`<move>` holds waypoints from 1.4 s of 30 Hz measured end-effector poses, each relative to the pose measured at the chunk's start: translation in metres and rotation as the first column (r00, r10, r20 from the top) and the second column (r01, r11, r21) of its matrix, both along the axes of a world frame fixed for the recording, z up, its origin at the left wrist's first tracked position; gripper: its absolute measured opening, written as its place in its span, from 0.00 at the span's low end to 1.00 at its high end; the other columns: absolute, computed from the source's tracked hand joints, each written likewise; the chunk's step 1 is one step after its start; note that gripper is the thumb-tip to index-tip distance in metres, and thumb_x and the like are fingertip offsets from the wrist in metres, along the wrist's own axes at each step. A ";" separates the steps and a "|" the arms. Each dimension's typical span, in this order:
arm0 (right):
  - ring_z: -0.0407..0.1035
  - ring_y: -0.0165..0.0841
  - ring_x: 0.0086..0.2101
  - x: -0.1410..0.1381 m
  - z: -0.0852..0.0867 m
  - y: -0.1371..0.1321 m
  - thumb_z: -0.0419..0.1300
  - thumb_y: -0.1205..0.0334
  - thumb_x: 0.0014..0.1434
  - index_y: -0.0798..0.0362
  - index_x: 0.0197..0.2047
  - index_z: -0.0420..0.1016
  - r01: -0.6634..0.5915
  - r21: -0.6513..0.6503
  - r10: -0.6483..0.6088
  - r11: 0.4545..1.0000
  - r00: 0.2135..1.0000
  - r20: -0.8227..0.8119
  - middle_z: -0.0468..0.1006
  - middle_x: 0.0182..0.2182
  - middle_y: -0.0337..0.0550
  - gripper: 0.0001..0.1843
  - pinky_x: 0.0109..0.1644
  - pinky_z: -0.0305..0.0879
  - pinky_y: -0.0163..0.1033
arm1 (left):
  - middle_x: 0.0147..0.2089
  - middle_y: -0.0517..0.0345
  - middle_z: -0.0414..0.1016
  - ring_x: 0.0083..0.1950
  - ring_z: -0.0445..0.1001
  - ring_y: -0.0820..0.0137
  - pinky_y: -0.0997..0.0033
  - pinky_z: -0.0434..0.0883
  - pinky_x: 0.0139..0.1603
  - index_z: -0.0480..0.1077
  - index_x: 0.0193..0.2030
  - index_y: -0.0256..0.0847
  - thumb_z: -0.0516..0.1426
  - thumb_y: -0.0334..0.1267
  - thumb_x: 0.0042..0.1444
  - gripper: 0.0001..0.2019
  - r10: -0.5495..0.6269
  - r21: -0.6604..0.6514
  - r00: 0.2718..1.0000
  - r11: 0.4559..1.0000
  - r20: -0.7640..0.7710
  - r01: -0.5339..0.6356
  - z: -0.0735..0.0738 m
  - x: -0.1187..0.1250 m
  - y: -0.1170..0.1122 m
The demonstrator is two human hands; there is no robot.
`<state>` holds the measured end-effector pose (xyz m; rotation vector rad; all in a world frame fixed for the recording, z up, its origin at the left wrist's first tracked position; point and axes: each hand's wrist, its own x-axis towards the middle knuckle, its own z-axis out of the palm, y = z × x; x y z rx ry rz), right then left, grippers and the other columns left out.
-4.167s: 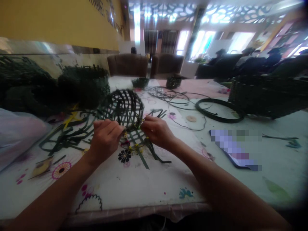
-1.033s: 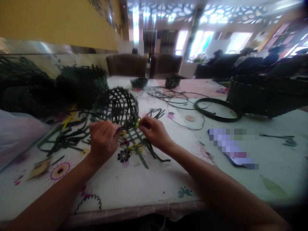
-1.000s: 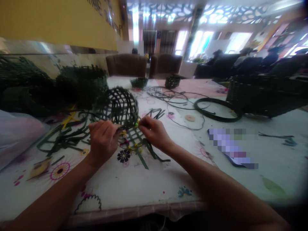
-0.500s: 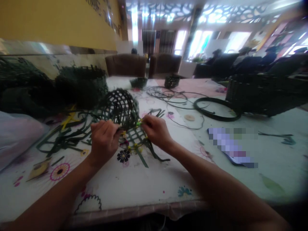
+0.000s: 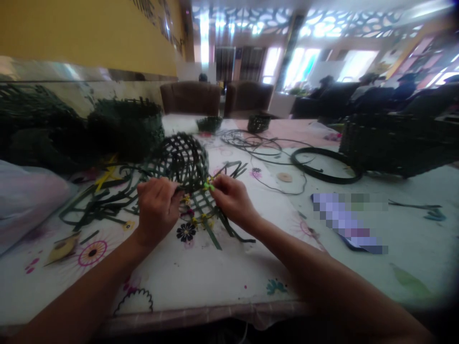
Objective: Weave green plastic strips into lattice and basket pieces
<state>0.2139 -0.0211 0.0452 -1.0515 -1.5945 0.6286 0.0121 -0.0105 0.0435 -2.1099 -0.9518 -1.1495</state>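
A dark green, open-weave basket (image 5: 182, 157) lies on its side on the table, its lattice facing up. My left hand (image 5: 156, 205) is closed in a pinch at its near left edge, on what looks like a dark strip. My right hand (image 5: 231, 198) pinches at the other side, beside a bright green and yellow knotted bit (image 5: 208, 186). Between the hands a flat woven lattice (image 5: 203, 203) shows, with yellow and purple ties along its lower edge. Loose dark green strips (image 5: 103, 205) spread out to the left. Fingertips partly hide what each hand grips.
Dark woven baskets (image 5: 127, 119) stand at the back left, and a large one (image 5: 394, 143) at the right. A coiled ring (image 5: 326, 179), thin loops of cane (image 5: 247, 143) and a pixelated phone-like object (image 5: 347, 224) lie rightward. A plastic bag (image 5: 28, 205) sits at left.
The whole view has shifted slightly. My right hand has turned a little, and more of the bright green bit shows at its fingertips. The left hand keeps its pinch.
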 end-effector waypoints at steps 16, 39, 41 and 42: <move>0.60 0.34 0.34 0.017 -0.016 0.015 0.47 0.69 0.66 0.53 0.39 0.72 -0.112 0.524 -0.277 0.845 0.746 0.606 0.71 0.35 0.47 0.13 0.39 0.58 0.39 | 0.27 0.58 0.66 0.32 0.65 0.63 0.60 0.57 0.38 0.65 0.32 0.42 0.54 0.37 0.62 0.07 -0.040 -0.076 0.999 0.996 -0.001 0.040 0.003 -0.003 0.002; 0.51 0.24 0.18 0.008 0.003 0.008 0.60 0.58 0.54 0.53 0.24 0.65 -0.434 -0.455 0.188 0.778 0.851 -0.490 0.61 0.18 0.33 0.11 0.21 0.45 0.33 | 0.27 0.58 0.66 0.33 0.65 0.64 0.61 0.57 0.38 0.64 0.32 0.42 0.53 0.37 0.62 0.07 -0.057 -0.049 0.995 0.997 -0.082 0.053 0.005 -0.003 0.002; 0.52 0.24 0.19 0.008 0.002 0.005 0.58 0.56 0.58 0.52 0.23 0.62 -0.259 -0.341 0.179 0.904 0.952 -0.249 0.60 0.17 0.33 0.16 0.23 0.47 0.33 | 0.27 0.58 0.66 0.32 0.64 0.64 0.61 0.57 0.38 0.64 0.32 0.42 0.53 0.37 0.63 0.07 -0.049 -0.045 0.996 0.998 -0.075 0.045 0.004 -0.002 0.003; 0.52 0.24 0.19 0.007 0.001 0.003 0.58 0.56 0.59 0.52 0.21 0.59 -0.140 -0.231 0.122 0.963 0.988 -0.092 0.59 0.17 0.33 0.18 0.23 0.47 0.34 | 0.27 0.58 0.65 0.32 0.64 0.63 0.61 0.56 0.37 0.64 0.31 0.42 0.53 0.37 0.63 0.08 -0.038 -0.036 0.996 0.999 -0.080 0.035 0.004 -0.002 0.003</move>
